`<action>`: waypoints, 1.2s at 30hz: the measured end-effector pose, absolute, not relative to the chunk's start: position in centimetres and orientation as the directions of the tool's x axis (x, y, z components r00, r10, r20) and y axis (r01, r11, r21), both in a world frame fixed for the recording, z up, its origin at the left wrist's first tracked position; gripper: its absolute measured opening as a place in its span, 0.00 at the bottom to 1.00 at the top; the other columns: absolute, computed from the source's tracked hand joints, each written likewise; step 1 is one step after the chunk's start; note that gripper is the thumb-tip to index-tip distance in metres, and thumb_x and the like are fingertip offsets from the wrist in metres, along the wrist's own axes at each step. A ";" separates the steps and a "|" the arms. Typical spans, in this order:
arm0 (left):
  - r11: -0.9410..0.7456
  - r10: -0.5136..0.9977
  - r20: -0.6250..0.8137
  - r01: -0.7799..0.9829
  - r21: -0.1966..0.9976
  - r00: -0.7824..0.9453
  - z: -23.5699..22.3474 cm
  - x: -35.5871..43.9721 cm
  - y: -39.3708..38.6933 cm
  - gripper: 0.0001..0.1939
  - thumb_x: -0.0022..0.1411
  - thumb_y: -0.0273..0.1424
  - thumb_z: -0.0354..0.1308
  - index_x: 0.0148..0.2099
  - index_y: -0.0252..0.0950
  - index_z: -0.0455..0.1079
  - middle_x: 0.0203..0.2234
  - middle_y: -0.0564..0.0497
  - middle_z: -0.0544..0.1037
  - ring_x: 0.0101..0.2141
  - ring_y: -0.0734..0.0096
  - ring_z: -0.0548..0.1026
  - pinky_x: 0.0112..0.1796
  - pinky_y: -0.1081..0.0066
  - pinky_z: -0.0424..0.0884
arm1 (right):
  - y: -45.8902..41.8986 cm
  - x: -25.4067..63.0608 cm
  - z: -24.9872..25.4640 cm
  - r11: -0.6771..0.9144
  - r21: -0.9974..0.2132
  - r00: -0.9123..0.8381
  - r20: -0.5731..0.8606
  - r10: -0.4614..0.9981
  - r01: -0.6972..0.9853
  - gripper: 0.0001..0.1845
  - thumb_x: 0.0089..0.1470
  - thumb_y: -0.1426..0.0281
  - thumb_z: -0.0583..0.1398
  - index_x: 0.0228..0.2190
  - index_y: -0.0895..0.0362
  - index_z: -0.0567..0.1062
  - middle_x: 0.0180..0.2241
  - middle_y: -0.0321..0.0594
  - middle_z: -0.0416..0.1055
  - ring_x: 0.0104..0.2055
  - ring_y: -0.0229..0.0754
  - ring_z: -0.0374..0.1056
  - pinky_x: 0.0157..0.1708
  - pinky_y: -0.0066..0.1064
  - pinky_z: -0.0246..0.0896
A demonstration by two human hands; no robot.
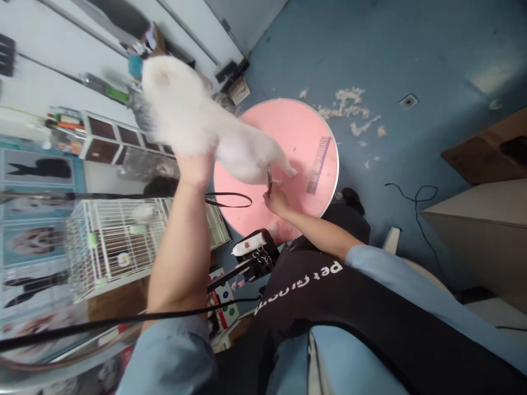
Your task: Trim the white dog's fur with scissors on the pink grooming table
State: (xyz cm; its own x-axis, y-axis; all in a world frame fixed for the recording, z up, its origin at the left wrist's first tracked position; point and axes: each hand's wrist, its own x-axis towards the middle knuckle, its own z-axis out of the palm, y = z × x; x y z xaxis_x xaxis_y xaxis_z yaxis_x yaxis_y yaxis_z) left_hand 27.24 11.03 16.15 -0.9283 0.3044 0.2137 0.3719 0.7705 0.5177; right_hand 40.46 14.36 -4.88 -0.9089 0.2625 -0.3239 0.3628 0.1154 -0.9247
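A fluffy white dog (242, 148) is stretched upward over a round pink table (255, 216), its hind legs on or close to the tabletop. My left hand (196, 164) is wrapped around its front part, the fingers mostly hidden in the fur. My right hand (277, 202) is closed on scissors (269, 178), whose blades point at the fur beside a hind leg. A metal comb (319, 165) with a purple spine lies on the table to the right of the dog. A black loop of leash (230, 198) hangs near my left wrist.
White clippers (249, 244) and more scissors (262, 256) sit in a black holder by the table's near edge. A white wire cage (115, 236) stands at left. Clumps of cut fur (349, 104) lie on the blue floor. A dark cable (135, 316) crosses the lower left.
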 end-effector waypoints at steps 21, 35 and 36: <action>0.719 0.328 0.225 0.397 0.570 -0.918 15.3 26.6 10.6 0.31 0.58 0.19 0.64 0.62 0.18 0.62 0.61 0.40 0.70 0.59 0.77 0.70 0.66 0.71 0.58 | 24.6 40.5 -3.7 0.653 -0.731 -0.981 -0.151 0.125 0.196 0.20 0.60 0.69 0.56 0.52 0.64 0.65 0.52 0.61 0.69 0.52 0.59 0.67 0.50 0.48 0.63; 0.733 0.446 0.225 0.498 0.463 -0.866 15.3 26.5 9.9 0.47 0.52 0.62 0.51 0.61 0.30 0.66 0.61 0.43 0.71 0.66 0.58 0.63 0.68 0.58 0.52 | 27.1 39.9 -4.2 0.674 -0.728 -0.991 -0.122 0.060 0.130 0.19 0.56 0.70 0.58 0.50 0.59 0.66 0.49 0.55 0.72 0.49 0.53 0.69 0.46 0.40 0.64; 0.715 0.456 0.248 0.518 0.469 -0.855 15.2 26.4 10.0 0.39 0.53 0.57 0.53 0.58 0.33 0.68 0.58 0.44 0.74 0.64 0.57 0.65 0.68 0.54 0.52 | 27.2 39.8 -4.0 0.675 -0.725 -0.991 -0.115 0.071 0.133 0.20 0.55 0.69 0.60 0.49 0.59 0.66 0.50 0.55 0.71 0.50 0.53 0.69 0.47 0.40 0.64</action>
